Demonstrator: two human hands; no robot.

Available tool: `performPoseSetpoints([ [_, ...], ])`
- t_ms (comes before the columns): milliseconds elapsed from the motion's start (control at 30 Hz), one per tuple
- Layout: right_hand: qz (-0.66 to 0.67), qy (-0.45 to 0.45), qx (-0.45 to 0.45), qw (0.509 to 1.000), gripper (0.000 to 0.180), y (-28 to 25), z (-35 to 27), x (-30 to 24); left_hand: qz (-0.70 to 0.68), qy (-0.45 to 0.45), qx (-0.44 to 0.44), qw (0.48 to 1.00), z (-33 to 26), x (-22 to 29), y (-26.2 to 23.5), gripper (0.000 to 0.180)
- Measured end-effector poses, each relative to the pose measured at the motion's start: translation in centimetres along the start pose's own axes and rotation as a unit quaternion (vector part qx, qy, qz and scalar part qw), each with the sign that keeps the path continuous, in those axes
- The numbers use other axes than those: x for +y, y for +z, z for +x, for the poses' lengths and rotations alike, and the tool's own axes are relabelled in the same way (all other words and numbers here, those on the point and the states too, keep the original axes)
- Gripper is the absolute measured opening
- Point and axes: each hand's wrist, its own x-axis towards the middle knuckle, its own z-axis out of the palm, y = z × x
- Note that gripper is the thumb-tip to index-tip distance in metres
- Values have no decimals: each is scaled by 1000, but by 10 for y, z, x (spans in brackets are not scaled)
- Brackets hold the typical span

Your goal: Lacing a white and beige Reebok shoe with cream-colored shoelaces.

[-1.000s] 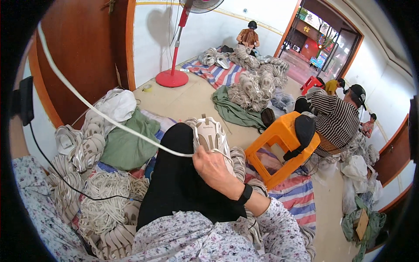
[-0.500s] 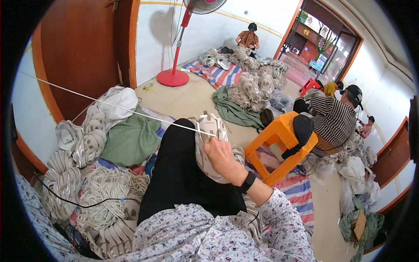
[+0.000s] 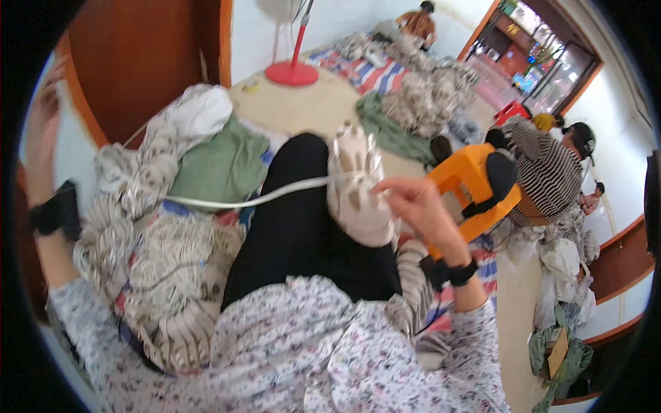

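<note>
A pale shoe upper (image 3: 353, 199) rests upright against my black-trousered knee, its eyelet side toward me. My right hand (image 3: 421, 210) is at its right edge, with the fingers closed on the rim near the eyelets. A white shoelace (image 3: 275, 191) runs from the upper's eyelets across my leg to the left and sags in a slack curve. My left hand (image 3: 47, 113) is raised at the far left edge, beside the wall and door frame; motion blurs its fingers, so what it holds cannot be made out.
A heap of loose white laces (image 3: 175, 258) and stacked shoe uppers (image 3: 103, 241) lie at my left, beside a green cloth (image 3: 224, 162). An orange stool (image 3: 482, 199) stands at my right, near a person in a striped top (image 3: 544, 168). A red fan base (image 3: 292, 73) is ahead.
My left hand has come into view at the far left. The lace has gone from taut to slack. My right hand has shifted from the lace to the upper's right edge. The view has tilted down.
</note>
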Motion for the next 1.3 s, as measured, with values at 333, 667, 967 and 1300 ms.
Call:
performPoseSetpoints([
  [333,-306,-153,40,939,19,35,-6,2,3,-235,-377,896,-217,-52,441,26],
  [667,-477,-192,37,857,19,48,47,29,-77,-344,-373,858,-229,-48,459,26],
  [967,-386,-277,69,877,21,42,52,28,-127,-425,-301,844,-224,-47,464,25],
  [1300,-134,-66,2,989,23,15,27,6,-105,-356,-330,868,-239,-44,455,28],
])
